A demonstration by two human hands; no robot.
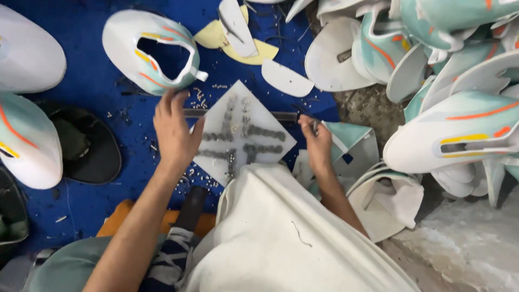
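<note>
The shoe upper (154,51), white and mint with orange and yellow stripes, sits on the blue floor (92,81) at far left of centre, its opening facing up. The left hand (175,132) lies just near of it, palm down, fingers stretched and slightly apart, the tips touching or almost touching the upper's near edge; the view does not settle which. The thumb side of that hand rests at the left edge of a white board (243,132), a tilted square lying flat in the middle, covered with rows of small grey tacks. The right hand (318,141) is at the board's right corner, fingers curled together around a small dark tool (315,127); what kind of tool is hard to tell. A thin dark bar (284,115) runs along the board's far edge between the two hands. A large white cloth (281,238) covers the person's lap in the near middle. To the right, many more uppers (459,130) are piled together. White insoles (286,78) and yellow ones (213,35) lie scattered beyond the board. Two more uppers (27,140) lie at far left, beside a black one (86,146).
</note>
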